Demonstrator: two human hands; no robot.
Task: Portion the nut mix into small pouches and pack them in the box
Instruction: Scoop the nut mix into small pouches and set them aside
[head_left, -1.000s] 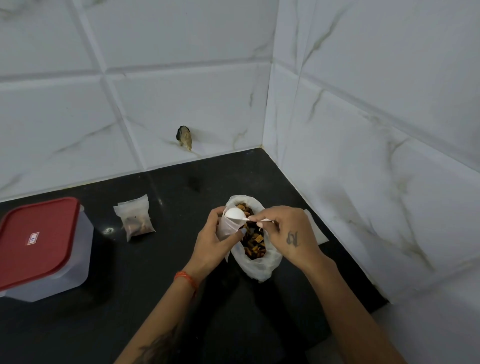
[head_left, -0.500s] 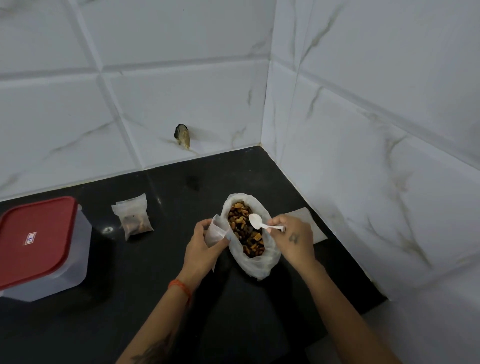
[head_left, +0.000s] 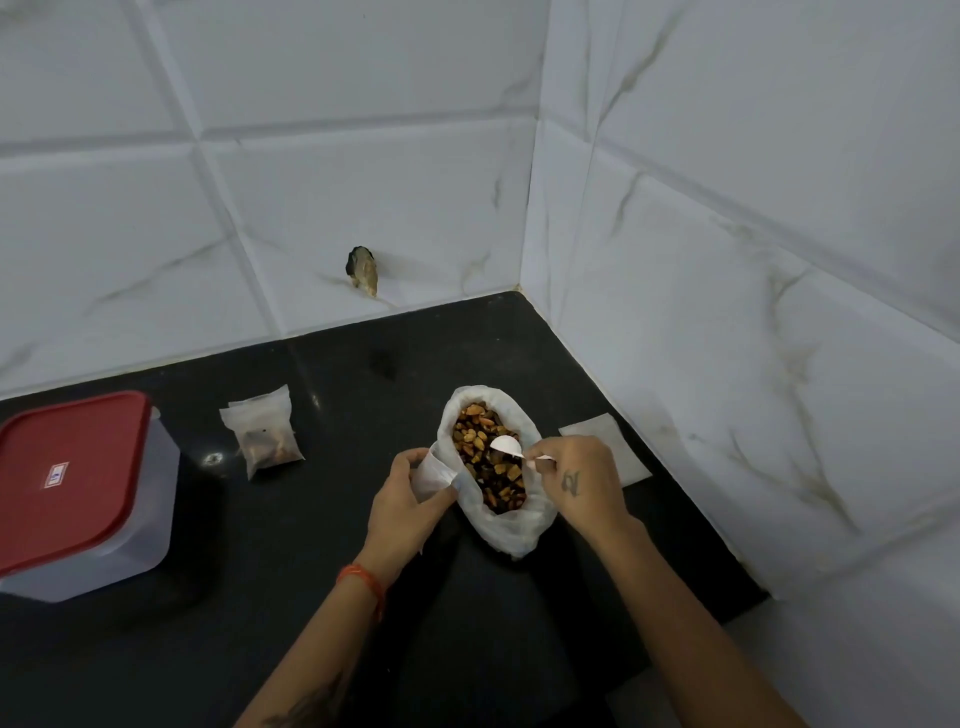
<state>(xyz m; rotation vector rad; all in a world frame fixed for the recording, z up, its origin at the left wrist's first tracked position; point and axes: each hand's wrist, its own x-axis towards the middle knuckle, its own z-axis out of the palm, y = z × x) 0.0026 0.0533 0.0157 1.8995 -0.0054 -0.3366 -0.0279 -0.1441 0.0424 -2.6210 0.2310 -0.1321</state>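
Note:
An open white bag of nut mix (head_left: 493, 462) lies on the black counter (head_left: 311, 597). My right hand (head_left: 584, 480) pinches a small white plastic spoon (head_left: 511, 448) whose bowl rests on the nuts inside the bag. My left hand (head_left: 405, 499) holds a small pouch (head_left: 434, 470) open, pressed against the bag's left rim. A filled pouch (head_left: 265, 436) lies on the counter to the left. The clear plastic box with a red lid (head_left: 78, 488) sits shut at the far left.
Flat pouches (head_left: 605, 447) lie beside the right wall, partly behind my right hand. White tiled walls meet in a corner behind the bag. A small dark object (head_left: 362, 270) sticks out of the back wall.
The spoon has left the small pouch's mouth and moved right into the bag of nuts. My left hand still holds the pouch open beside the bag.

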